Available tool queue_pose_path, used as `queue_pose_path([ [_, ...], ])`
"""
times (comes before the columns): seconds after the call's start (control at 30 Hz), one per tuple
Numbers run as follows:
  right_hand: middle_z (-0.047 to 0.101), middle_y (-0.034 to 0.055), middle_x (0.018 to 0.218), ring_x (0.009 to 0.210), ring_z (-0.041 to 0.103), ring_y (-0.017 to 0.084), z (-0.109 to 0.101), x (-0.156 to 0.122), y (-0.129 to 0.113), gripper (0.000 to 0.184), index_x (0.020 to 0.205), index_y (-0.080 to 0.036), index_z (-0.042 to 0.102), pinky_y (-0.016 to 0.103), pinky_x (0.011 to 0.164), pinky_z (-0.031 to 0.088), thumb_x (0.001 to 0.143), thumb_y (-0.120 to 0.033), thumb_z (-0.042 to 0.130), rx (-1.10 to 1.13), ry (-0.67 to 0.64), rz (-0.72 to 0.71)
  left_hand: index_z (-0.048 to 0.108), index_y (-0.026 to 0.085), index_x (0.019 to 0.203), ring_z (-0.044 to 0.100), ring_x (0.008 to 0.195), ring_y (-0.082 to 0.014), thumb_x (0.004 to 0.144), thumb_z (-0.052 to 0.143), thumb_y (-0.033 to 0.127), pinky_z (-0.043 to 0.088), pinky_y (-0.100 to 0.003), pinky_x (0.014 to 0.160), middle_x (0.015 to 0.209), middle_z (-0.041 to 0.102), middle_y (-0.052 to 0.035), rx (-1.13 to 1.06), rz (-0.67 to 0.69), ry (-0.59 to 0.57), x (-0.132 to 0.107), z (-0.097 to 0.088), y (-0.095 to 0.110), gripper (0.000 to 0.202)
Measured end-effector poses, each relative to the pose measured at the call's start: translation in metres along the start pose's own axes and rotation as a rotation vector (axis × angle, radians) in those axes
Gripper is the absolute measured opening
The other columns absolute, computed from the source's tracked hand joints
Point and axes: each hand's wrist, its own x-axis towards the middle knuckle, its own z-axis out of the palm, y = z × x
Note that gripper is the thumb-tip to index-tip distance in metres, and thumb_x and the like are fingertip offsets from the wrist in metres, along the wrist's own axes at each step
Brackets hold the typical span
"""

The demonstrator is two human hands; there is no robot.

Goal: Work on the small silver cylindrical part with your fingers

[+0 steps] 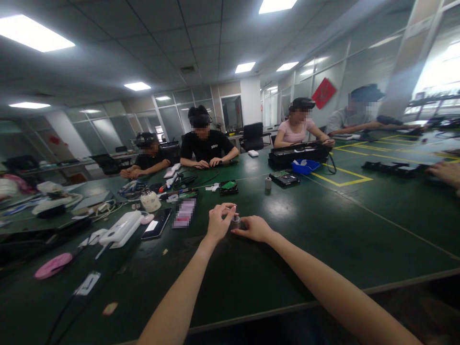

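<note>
A small grey metal cylinder (236, 222) with a pale rim stands upright on the green table in front of me. My right hand (257, 228) holds it from the right, thumb and fingers curved round its side. Just above the rim, my left hand (220, 221) has its fingertips pinched together; whatever small piece they hold is too tiny to name. A similar grey cylinder (268, 183) stands farther off, beside a hard drive (285, 179). Another hard drive (229, 187) with a green board lies beyond my left hand.
To the left lie a dark phone (157, 224), a white power strip (122, 229), a pink loop (53, 265), a cream jar (150, 201), cables and tools. A blue tray (305, 166) and a black case (300, 154) sit at the far side, where several people work.
</note>
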Motion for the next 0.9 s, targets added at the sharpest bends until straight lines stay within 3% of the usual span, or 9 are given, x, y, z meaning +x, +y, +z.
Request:
queue_pose_path([
  [0.37,0.067,0.0021,0.068,0.062,0.060,0.017,-0.0008,0.0002,-0.0002,0.051,0.083,-0.023,0.067,0.024,0.051,0.029,0.079,-0.069,0.047,-0.012,-0.002,0.001,0.065,0.023,0.089,0.065,0.090,-0.0223,0.089,0.051,0.035,0.040,-0.038,0.089,0.071,0.075,-0.0006,-0.024,-0.031,0.060,0.0001,-0.0021,0.0000,0.018],
  [0.6,0.065,0.0012,0.064,0.056,0.058,0.015,0.0002,0.0000,0.0004,0.050,0.079,-0.022,0.066,0.023,0.048,0.026,0.080,-0.069,0.047,0.004,0.012,-0.013,0.066,0.024,0.099,0.063,0.101,-0.0224,0.090,0.050,0.032,0.039,-0.040,0.092,0.085,0.076,-0.0017,-0.024,0.027,0.012,-0.0012,-0.0008,0.0023,0.020],
  [0.9,0.066,0.0017,0.067,0.059,0.059,0.016,-0.0015,-0.0005,-0.0012,0.050,0.082,-0.022,0.066,0.023,0.049,0.026,0.079,-0.069,0.048,-0.004,-0.007,0.011,0.066,0.025,0.092,0.066,0.092,-0.0230,0.089,0.053,0.035,0.040,-0.040,0.092,0.079,0.075,-0.0005,0.029,-0.004,0.025,-0.0008,-0.0006,0.0011,0.017],
])
